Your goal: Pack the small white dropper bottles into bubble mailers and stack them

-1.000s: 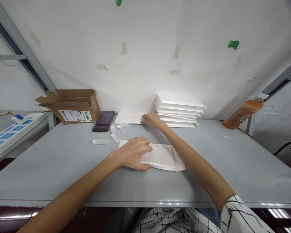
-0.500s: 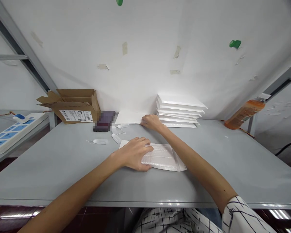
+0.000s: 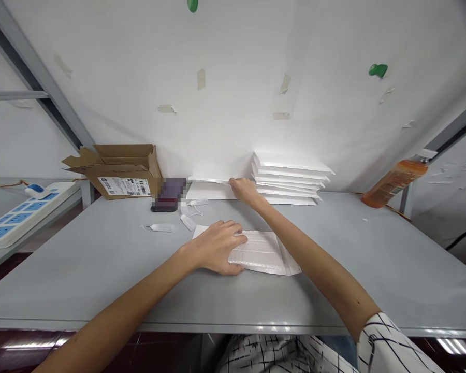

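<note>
A white bubble mailer (image 3: 258, 253) lies flat near the front of the grey table. My left hand (image 3: 219, 247) spans its left part, thumb at the near edge and fingers curved over towards the far edge. Farther back, my right hand (image 3: 244, 189) pinches the near edge of a white padded envelope (image 3: 207, 180), which is raised a little. Below it another white envelope (image 3: 209, 190) lies on the table by the wall. My right forearm passes over the right end of the bubble mailer.
White envelopes (image 3: 291, 163) are stacked right of my right hand. Small white tags with strings (image 3: 163, 227) lie on the left, near a dark, blurred-out object (image 3: 170, 194) and an open cardboard box (image 3: 128, 171). An orange bottle (image 3: 394, 181) leans at right; a power strip (image 3: 19, 213) is far left.
My right hand has lifted the near edge of the upper envelope, so a gap shows above the one below. My left hand stays on the bubble mailer.
</note>
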`<control>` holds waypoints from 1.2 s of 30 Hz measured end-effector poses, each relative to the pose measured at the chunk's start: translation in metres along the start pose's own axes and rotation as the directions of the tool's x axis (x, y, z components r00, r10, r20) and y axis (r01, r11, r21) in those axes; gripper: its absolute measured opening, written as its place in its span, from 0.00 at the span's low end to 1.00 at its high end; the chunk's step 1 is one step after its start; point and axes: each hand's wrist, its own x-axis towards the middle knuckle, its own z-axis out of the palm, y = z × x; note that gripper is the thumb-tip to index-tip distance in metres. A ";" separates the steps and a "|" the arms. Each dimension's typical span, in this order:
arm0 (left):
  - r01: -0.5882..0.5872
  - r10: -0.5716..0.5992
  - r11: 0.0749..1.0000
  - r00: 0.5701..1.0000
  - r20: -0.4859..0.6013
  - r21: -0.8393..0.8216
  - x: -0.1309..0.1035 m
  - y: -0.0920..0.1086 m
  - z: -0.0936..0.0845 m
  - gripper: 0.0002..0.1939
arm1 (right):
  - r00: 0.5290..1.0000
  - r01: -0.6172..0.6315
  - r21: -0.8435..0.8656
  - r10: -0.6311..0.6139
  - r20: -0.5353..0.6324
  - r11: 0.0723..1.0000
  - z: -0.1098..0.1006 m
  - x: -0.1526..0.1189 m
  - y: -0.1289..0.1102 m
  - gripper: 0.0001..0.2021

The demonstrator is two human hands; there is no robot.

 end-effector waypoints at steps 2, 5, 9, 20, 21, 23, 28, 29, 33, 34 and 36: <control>0.000 0.000 1.000 1.000 0.006 0.002 0.000 0.001 -0.001 0.19 | 1.000 0.017 -0.008 -0.017 -0.013 1.000 -0.003 0.002 0.000 0.21; 0.006 -0.006 1.000 1.000 0.009 0.001 0.000 0.002 -0.003 0.18 | 0.995 0.087 -0.051 -0.089 -0.041 0.995 -0.006 0.001 -0.002 0.30; 0.011 -0.011 1.000 1.000 0.020 0.004 0.000 0.003 -0.004 0.18 | 0.990 0.112 -0.104 -0.120 -0.072 0.988 -0.005 0.000 -0.003 0.32; 0.032 -0.032 0.999 0.997 0.064 -0.004 0.000 0.004 -0.005 0.19 | 0.963 0.269 -0.101 -0.267 0.037 0.958 -0.004 -0.005 -0.002 0.14; 0.032 -0.032 0.999 0.997 0.066 -0.004 0.000 0.004 -0.005 0.19 | 0.962 0.271 -0.103 -0.267 0.050 0.957 -0.005 -0.005 -0.003 0.14; 0.034 -0.033 0.999 0.997 0.071 -0.003 0.000 0.004 -0.006 0.20 | 0.961 0.273 -0.107 -0.267 0.070 0.956 -0.006 -0.004 -0.005 0.15; 0.044 -0.044 0.999 0.996 0.084 0.001 0.000 0.005 -0.007 0.20 | 0.965 0.260 -0.130 -0.254 0.060 0.957 -0.001 -0.002 -0.010 0.13; 0.045 -0.045 0.999 0.995 0.087 0.002 0.000 0.005 -0.007 0.19 | 0.967 0.253 -0.132 -0.248 0.052 0.959 0.001 -0.001 -0.011 0.14; 0.043 -0.043 0.999 0.995 0.093 0.002 0.001 0.006 -0.007 0.20 | 0.977 0.214 -0.134 -0.215 0.005 0.968 0.007 0.002 -0.012 0.15; 0.043 -0.043 0.999 0.995 0.093 0.001 0.001 0.005 -0.007 0.20 | 0.978 0.207 -0.134 -0.209 -0.002 0.969 0.008 0.003 -0.012 0.16; 0.044 -0.044 0.999 0.995 0.095 0.000 0.001 0.005 -0.007 0.20 | 0.980 0.195 -0.132 -0.198 -0.009 0.972 0.010 0.006 -0.010 0.16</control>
